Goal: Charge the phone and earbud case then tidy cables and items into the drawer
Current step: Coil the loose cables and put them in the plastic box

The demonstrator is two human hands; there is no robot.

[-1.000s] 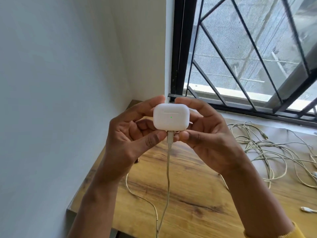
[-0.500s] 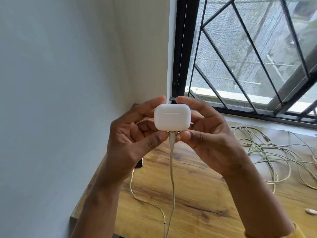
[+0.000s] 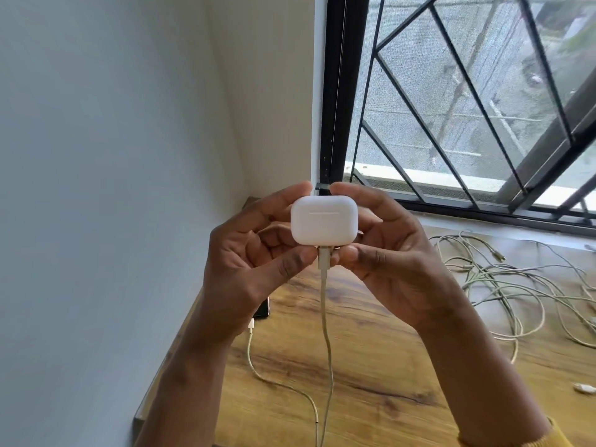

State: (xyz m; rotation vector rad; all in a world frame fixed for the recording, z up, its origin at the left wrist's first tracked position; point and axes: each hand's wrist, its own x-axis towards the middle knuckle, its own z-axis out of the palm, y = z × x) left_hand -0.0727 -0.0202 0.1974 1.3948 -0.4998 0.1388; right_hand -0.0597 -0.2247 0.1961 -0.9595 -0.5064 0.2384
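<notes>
A white earbud case (image 3: 324, 221) is held up in front of me above the wooden desk (image 3: 387, 366). My left hand (image 3: 251, 262) and my right hand (image 3: 387, 256) both pinch it, forefingers on its top edge and thumbs at its base. A white cable (image 3: 326, 317) is plugged into the case's underside and hangs down to the desk. No light shows on the case's front. A dark phone (image 3: 263, 309) peeks out behind my left wrist, with a second white cable (image 3: 254, 356) plugged into its end.
A tangle of pale loose cables (image 3: 503, 279) lies on the desk's right side below the barred window (image 3: 451, 124). A small white plug end (image 3: 583, 388) lies at the far right edge. The white wall (image 3: 113, 188) borders the desk on the left.
The green light on the case's front has gone out. My hands hold the case in nearly the same place, and the phone's corner with its plugged cable has come into view.
</notes>
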